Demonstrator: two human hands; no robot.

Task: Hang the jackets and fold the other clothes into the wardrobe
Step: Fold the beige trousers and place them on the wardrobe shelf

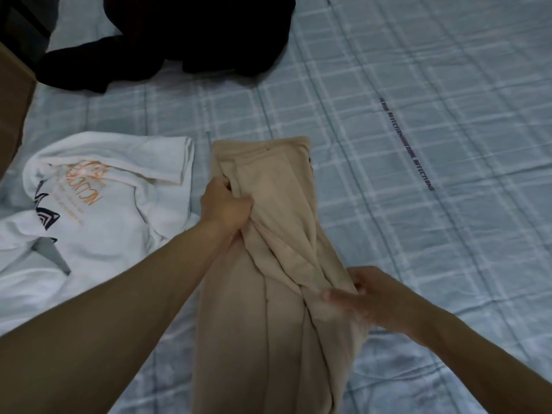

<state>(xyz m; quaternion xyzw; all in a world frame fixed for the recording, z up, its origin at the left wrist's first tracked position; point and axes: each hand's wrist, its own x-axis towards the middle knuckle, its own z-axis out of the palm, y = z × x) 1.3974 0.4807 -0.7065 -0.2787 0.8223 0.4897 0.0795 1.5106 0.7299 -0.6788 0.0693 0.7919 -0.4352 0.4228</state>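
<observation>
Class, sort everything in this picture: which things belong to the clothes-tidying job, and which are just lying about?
Job: beige garment, gripped by left hand and right hand; white printed top; black garment.
Lying about: checked bedspread; brown panel at the left edge.

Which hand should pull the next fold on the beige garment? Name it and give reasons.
Right, probably. The right hand pinches a loose fold at the near right edge of the beige garment, free to draw it across. The left hand grips bunched cloth farther up, better as an anchor.
</observation>
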